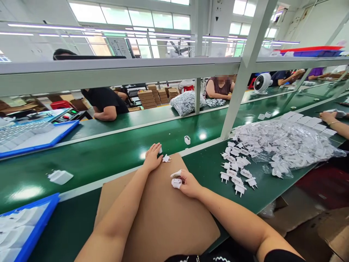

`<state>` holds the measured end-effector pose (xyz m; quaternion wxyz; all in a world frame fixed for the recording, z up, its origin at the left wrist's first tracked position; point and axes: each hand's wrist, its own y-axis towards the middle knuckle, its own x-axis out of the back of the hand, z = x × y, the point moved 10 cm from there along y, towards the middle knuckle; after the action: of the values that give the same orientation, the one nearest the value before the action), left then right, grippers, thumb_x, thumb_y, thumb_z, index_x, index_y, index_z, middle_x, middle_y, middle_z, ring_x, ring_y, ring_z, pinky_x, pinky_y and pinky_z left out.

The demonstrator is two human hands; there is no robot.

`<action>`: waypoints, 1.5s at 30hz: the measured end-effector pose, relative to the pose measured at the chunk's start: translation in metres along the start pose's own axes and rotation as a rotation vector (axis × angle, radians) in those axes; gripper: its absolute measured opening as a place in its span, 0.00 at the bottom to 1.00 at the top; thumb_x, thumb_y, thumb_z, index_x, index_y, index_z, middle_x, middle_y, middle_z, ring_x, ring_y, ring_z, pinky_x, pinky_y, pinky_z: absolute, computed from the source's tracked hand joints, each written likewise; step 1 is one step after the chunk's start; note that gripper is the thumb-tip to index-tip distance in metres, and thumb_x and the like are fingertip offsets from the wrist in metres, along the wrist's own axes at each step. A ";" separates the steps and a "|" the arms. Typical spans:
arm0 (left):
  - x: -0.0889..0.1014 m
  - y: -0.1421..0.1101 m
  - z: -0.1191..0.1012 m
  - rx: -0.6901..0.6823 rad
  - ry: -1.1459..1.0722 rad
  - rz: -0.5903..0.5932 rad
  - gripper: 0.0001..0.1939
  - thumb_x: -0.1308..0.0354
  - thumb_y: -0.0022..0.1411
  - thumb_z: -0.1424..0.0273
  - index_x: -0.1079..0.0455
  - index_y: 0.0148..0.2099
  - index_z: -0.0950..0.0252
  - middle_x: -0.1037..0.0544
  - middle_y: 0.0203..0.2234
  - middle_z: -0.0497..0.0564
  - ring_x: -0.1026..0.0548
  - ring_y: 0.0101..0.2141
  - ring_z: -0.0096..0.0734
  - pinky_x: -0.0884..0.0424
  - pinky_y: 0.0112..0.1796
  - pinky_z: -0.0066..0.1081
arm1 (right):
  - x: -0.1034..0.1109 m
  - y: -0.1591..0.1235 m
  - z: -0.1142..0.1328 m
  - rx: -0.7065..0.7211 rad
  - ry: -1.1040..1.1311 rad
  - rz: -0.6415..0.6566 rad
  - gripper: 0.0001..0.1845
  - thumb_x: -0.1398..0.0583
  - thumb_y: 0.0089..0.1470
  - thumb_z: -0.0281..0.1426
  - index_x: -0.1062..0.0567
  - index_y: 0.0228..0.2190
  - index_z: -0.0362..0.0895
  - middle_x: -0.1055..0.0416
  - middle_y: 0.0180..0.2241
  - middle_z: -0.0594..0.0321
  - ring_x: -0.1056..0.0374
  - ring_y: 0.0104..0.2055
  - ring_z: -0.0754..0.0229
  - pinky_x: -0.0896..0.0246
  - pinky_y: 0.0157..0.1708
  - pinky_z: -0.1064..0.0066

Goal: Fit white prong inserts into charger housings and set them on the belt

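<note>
On the brown cardboard sheet (pixel 163 218) at the near edge of the green bench (pixel 109 153), I see the right hand (pixel 188 183) pinching a small white plug part (pixel 176 183) between its taped fingertips. My left hand (pixel 152 157) lies flat and spread at the sheet's far edge, holding nothing, with a loose plug piece (pixel 166 158) just right of it. Further right sits a cluster of white plugs (pixel 236 171) beside a clear bag of parts (pixel 283 143).
</note>
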<state>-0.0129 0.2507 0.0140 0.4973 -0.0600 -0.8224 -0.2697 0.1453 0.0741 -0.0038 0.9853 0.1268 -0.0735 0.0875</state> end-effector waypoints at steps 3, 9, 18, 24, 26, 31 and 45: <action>0.006 0.014 0.010 0.078 0.017 -0.064 0.26 0.45 0.62 0.77 0.29 0.62 0.66 0.30 0.60 0.65 0.33 0.61 0.56 0.39 0.64 0.55 | -0.001 0.001 -0.003 -0.012 0.009 0.015 0.13 0.31 0.51 0.33 0.18 0.41 0.48 0.27 0.40 0.60 0.28 0.40 0.59 0.29 0.44 0.65; 0.021 0.019 0.016 0.138 0.042 -0.100 0.14 0.39 0.65 0.69 0.25 0.53 0.63 0.25 0.51 0.62 0.31 0.52 0.54 0.33 0.58 0.53 | 0.001 0.003 -0.001 -0.039 0.084 0.003 0.14 0.30 0.49 0.39 0.17 0.38 0.48 0.26 0.40 0.60 0.26 0.40 0.58 0.28 0.45 0.63; 0.025 -0.033 -0.055 -0.065 -0.007 0.026 0.15 0.37 0.66 0.61 0.24 0.51 0.62 0.21 0.44 0.58 0.26 0.48 0.49 0.29 0.51 0.44 | 0.033 0.004 -0.005 -0.232 0.350 -0.279 0.25 0.25 0.39 0.42 0.17 0.40 0.46 0.17 0.40 0.59 0.23 0.43 0.53 0.28 0.49 0.59; 0.035 -0.087 -0.098 0.015 -0.337 0.073 0.18 0.32 0.61 0.54 0.22 0.47 0.60 0.19 0.41 0.53 0.22 0.44 0.44 0.27 0.48 0.40 | 0.049 0.002 -0.001 -0.307 0.614 -0.310 0.28 0.22 0.37 0.45 0.18 0.39 0.45 0.17 0.40 0.59 0.21 0.46 0.52 0.26 0.50 0.59; 0.034 -0.105 -0.098 0.108 -0.458 0.085 0.23 0.28 0.56 0.53 0.23 0.48 0.61 0.19 0.41 0.53 0.22 0.40 0.40 0.26 0.44 0.38 | 0.047 0.001 0.002 -0.335 0.656 -0.265 0.29 0.21 0.35 0.44 0.19 0.39 0.47 0.17 0.41 0.59 0.21 0.47 0.51 0.24 0.49 0.60; 0.015 -0.138 -0.095 0.285 -0.782 0.146 0.30 0.27 0.53 0.57 0.25 0.56 0.63 0.19 0.42 0.53 0.24 0.34 0.33 0.26 0.37 0.34 | 0.040 -0.002 0.011 -0.352 0.597 -0.221 0.28 0.22 0.37 0.46 0.18 0.39 0.47 0.18 0.38 0.60 0.21 0.44 0.52 0.24 0.47 0.60; 0.022 -0.137 -0.119 0.113 -0.779 0.144 0.15 0.31 0.59 0.61 0.21 0.45 0.63 0.22 0.35 0.51 0.27 0.33 0.32 0.30 0.35 0.31 | 0.046 -0.008 0.043 -0.183 0.192 -0.239 0.21 0.28 0.48 0.42 0.22 0.42 0.48 0.19 0.38 0.59 0.26 0.34 0.58 0.27 0.34 0.64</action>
<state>0.0197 0.0710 0.0235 0.1685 -0.1875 -0.9567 -0.1454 0.1868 0.0620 0.0437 0.9986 0.0353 0.0290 -0.0257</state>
